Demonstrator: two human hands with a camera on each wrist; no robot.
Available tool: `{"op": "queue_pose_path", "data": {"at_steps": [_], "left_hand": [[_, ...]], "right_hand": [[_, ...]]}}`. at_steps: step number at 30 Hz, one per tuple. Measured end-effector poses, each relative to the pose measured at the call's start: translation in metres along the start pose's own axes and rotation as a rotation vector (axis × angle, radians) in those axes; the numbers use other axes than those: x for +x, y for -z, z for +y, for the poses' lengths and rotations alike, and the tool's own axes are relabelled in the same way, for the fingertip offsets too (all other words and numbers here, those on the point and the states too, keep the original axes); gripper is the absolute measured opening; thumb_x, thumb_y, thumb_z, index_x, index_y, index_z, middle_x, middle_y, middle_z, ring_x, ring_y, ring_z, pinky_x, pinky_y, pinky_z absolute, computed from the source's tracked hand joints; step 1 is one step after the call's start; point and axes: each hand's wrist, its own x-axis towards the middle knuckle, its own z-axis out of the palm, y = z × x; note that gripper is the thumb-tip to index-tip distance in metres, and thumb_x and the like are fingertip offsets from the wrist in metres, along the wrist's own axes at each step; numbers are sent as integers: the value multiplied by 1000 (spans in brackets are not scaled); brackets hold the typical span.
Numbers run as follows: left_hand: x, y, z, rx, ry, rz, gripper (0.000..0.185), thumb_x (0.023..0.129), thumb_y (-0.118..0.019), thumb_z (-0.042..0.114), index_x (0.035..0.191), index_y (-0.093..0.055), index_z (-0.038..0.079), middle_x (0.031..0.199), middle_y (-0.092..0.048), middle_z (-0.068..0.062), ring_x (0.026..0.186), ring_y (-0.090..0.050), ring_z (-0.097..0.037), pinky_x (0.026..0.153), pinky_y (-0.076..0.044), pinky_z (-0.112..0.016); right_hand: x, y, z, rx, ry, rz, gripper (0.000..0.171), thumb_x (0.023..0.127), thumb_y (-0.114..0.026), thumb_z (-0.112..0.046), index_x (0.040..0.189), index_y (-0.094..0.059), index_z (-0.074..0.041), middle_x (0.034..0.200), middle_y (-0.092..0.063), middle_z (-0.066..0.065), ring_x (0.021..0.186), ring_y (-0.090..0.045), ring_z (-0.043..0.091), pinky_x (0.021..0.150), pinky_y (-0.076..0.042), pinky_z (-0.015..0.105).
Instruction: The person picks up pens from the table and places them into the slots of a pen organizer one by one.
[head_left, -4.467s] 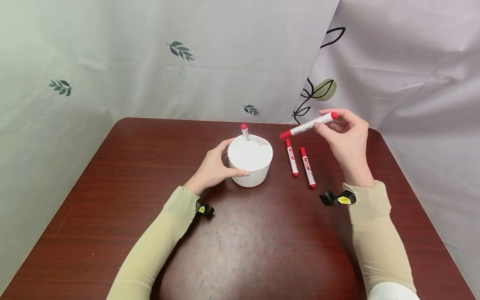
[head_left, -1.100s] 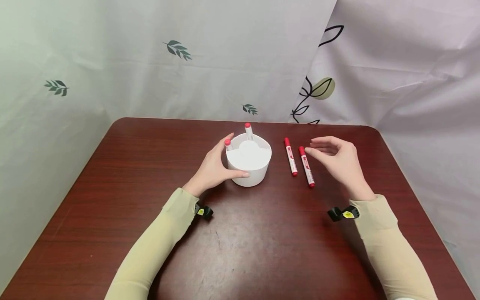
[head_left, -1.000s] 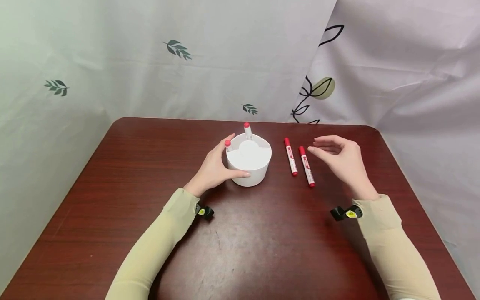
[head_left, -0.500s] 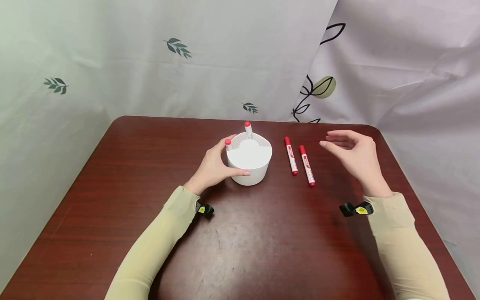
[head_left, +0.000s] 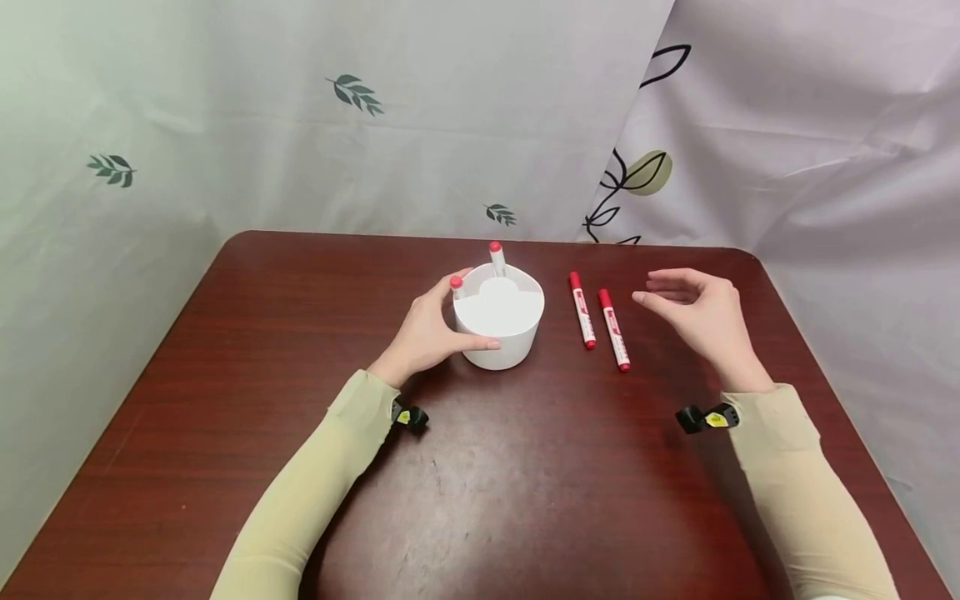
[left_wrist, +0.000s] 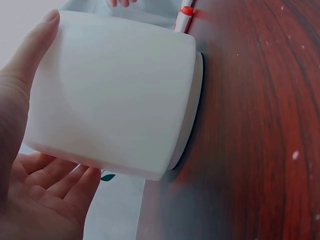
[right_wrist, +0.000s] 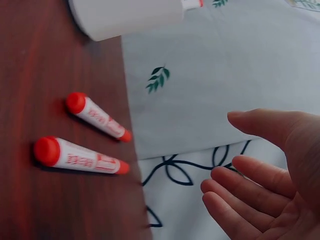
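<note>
My left hand (head_left: 427,333) grips a white round container (head_left: 517,337) from its left side, thumb across the near wall and fingers round behind. In the left wrist view the container's base (left_wrist: 192,112) is at the table. Two red-capped white markers stand in it: one marker (head_left: 498,259) at the back, another marker (head_left: 457,286) at the left rim. My right hand (head_left: 705,317) hovers right of the container, holding nothing, thumb and fingers apart. Between them, a marker (head_left: 582,311) and a second marker (head_left: 615,332) lie side by side on the table, also seen in the right wrist view.
The dark red-brown wooden table (head_left: 480,500) has rounded back corners. A pale curtain (head_left: 420,150) with leaf prints hangs right behind it and along both sides. A black wrist camera (head_left: 408,417) sits at the left cuff and another camera (head_left: 705,418) at the right.
The marker pinched in my right hand 4.5 s ago is gone from it, and the container holds one more marker. The right hand has since drawn right, then slightly back left. The left hand stays put.
</note>
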Motion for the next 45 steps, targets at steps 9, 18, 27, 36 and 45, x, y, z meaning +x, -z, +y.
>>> {"op": "queue_pose_path", "data": {"at_steps": [9,18,27,36,45], "left_hand": [[0,1,1,-14,-4,-15,108,60,-100,43,151,-46,25,135,-60,7,126,-55,-12,106,-43,-39],[-1,2,2,-9,-2,-18,107,59,-99,45,151,-47,25,134,-60,10,124,-55,-10,106,-43,-39],[0,3,3,-12,0,-25,107,60,-100,42,151,-47,25,135,-60,5,125,-55,-14,106,-43,-41],[0,3,4,-13,-3,-29,107,60,-100,41,151,-47,24,136,-60,4,126,-55,-16,106,-43,-41],[0,2,2,-19,-2,-26,107,60,-100,42,151,-47,24,135,-60,7,125,-56,-13,106,-43,-39]], "right_hand": [[-7,-19,24,-62,-16,-96,48,85,-85,-35,119,-74,-3,110,-74,12,83,-71,1,70,-52,12],[-16,-33,39,-82,-12,-147,43,84,-87,-28,115,-74,-1,96,-76,12,81,-74,21,66,-51,13],[-18,-40,41,-99,-50,-202,37,84,-85,-16,116,-73,0,92,-75,11,76,-72,17,62,-52,17],[-16,-45,43,-157,-53,-215,40,83,-86,-16,116,-72,2,84,-75,7,64,-68,12,59,-47,22],[-16,-44,40,-131,-89,-183,31,83,-81,-8,111,-73,2,81,-74,8,56,-67,13,52,-48,21]]}}
